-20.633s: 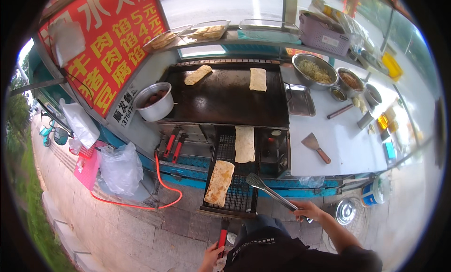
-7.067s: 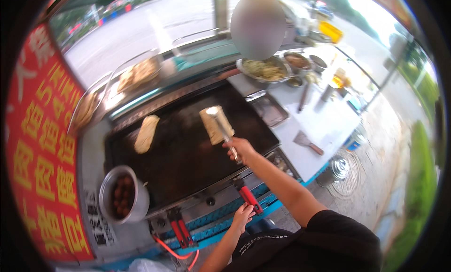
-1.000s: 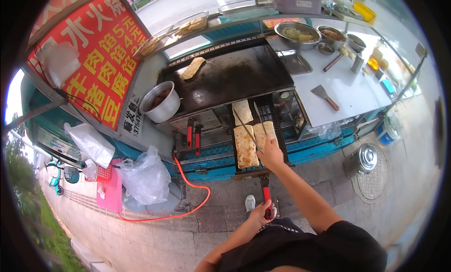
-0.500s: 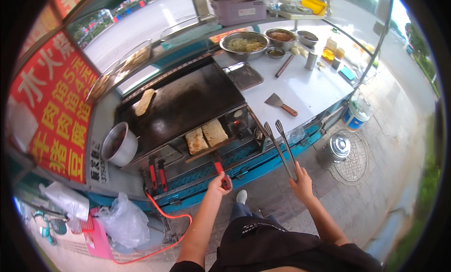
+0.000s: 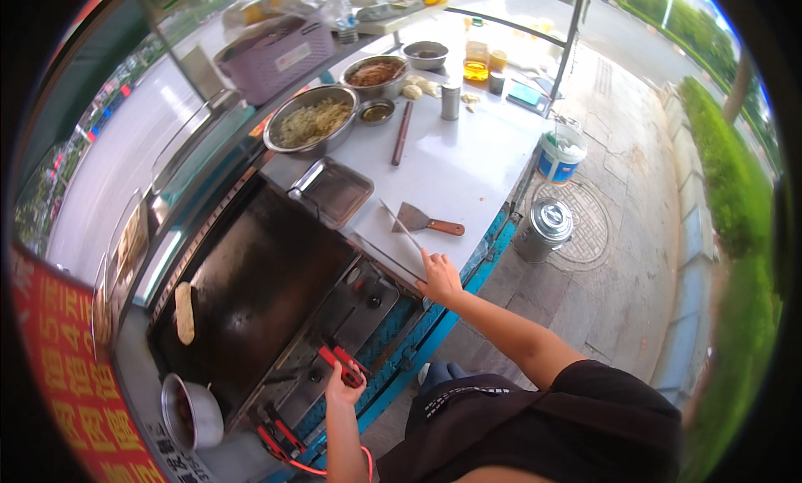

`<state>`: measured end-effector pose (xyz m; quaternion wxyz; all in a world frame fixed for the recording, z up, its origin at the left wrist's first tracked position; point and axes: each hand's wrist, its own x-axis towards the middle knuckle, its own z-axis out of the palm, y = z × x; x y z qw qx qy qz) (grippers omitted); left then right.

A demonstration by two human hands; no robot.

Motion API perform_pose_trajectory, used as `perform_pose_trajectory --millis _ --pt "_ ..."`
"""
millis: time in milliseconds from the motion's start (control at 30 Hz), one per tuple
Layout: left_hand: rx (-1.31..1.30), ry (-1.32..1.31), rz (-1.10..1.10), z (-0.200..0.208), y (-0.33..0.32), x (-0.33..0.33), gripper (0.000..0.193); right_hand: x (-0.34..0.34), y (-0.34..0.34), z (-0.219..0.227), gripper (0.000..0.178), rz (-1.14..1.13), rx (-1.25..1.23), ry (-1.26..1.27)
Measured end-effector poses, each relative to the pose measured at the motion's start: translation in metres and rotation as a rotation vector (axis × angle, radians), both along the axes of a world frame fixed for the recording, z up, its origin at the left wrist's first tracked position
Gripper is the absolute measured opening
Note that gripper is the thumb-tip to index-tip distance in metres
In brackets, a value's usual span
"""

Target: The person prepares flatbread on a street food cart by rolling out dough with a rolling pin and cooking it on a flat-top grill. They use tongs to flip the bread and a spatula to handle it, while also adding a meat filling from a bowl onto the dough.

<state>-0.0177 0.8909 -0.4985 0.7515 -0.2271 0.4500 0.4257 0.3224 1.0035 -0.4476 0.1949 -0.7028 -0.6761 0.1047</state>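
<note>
My left hand (image 5: 342, 389) is closed around a red handle (image 5: 336, 355) at the front of the griddle (image 5: 259, 274), below its edge. In my right hand (image 5: 441, 277) are metal tongs (image 5: 401, 224), their arms spread over the near edge of the white counter. One arm of the tongs reaches close to a scraper (image 5: 409, 218) with a wooden handle. A long flatbread (image 5: 185, 313) lies toward the left end of the dark griddle. The two flatbreads seen earlier in the pulled-out tray are out of sight.
A steel tray (image 5: 334, 191) sits beside the griddle. Behind it stand bowls of shredded filling (image 5: 313, 124) and reddish filling (image 5: 376, 72), with a rolling pin (image 5: 402, 134) nearby. A pot (image 5: 192, 412) stands at lower left. On the pavement are a lidded metal can (image 5: 543, 231) and a bucket (image 5: 560, 156).
The tray with two flatbreads has gone from view under the griddle, my left hand still on a red handle. The tongs have moved over the counter, and the view has turned right.
</note>
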Motion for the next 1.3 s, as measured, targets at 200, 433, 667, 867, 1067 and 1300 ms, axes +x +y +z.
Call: perform_pose_trajectory --millis 200,433,667,867,1067,1300 --pt "0.72 1.302 -0.35 0.056 -0.008 0.052 0.044 0.026 0.01 0.009 0.081 0.065 -0.002 -0.041" --pt "0.94 1.472 -0.603 0.115 0.074 0.231 0.042 0.168 0.063 0.034 0.051 0.121 0.117 0.265" --pt "0.807 1.096 -0.626 0.084 0.157 0.431 0.03 0.365 0.18 0.039 0.042 0.126 0.145 0.34" --pt "0.623 0.933 -0.554 0.114 0.19 0.516 0.028 0.449 0.26 0.046 0.05 0.252 0.019 0.338" --pt "0.568 0.938 -0.563 0.134 0.21 0.543 0.025 0.414 0.417 0.108 0.088 0.239 0.362 0.366" --pt "0.75 1.043 -0.668 0.115 0.243 0.553 0.022 0.377 0.488 0.111 0.05 0.41 -0.052 -0.004"
